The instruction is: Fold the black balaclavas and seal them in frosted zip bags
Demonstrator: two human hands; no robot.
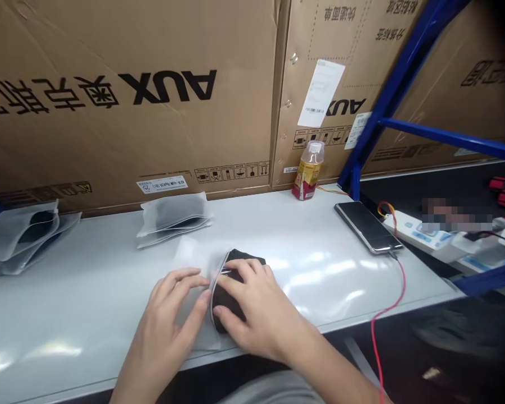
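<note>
A frosted plastic zip bag [206, 335] lies flat near the front edge of the table, its mouth towards the right. Partly inside that mouth is a black, soft, folded item [228, 296], looking like fabric, with a small light mark on it. My left hand [168, 317] pinches the bag at its opening, thumb and fingertips at the rim. My right hand [258, 303] lies over the black item and grips it, thumb on the near side and fingers on the far side. The palm hides much of the item's right part.
Filled frosted bags [174, 216] lie at the back, with more bags [25, 238] at the far left. A drink bottle [308, 171] stands by large cartons [130, 140]. A phone [368, 227] with a red cable [376, 348] lies right, near a blue frame [398, 84] and power strips [421, 230].
</note>
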